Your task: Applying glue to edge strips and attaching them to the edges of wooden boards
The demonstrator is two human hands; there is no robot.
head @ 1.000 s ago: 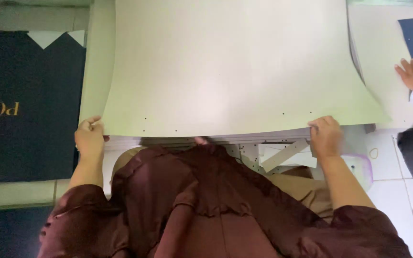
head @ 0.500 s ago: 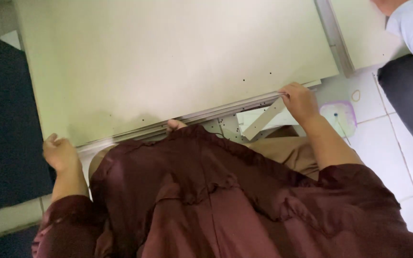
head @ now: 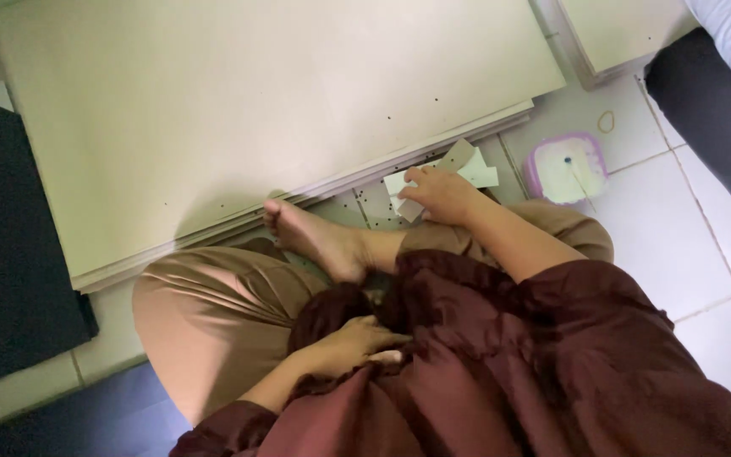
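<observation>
pale card scraps [head: 467, 169], floor, beside board stack [head: 281, 110]

The white tiled floor [head: 704, 254] carries stacked cream boards [head: 281, 110], paper scraps [head: 467, 169], a purple-rimmed tub [head: 565, 166] and a rubber band [head: 607, 122].

The stack of pale boards [head: 281, 110] runs off the top edge, so its far side is out of view. The black sheet [head: 10, 254] is cut by the left edge. A second board stack [head: 619, 34] and a co-worker's dark trouser leg [head: 712, 118] are cropped at the top right. The right hand [head: 437, 193] covers part of the paper scraps [head: 467, 169], hiding what the fingers grip. The left hand [head: 349, 343] sinks into maroon cloth [head: 509, 355], fingertips hidden.
</observation>
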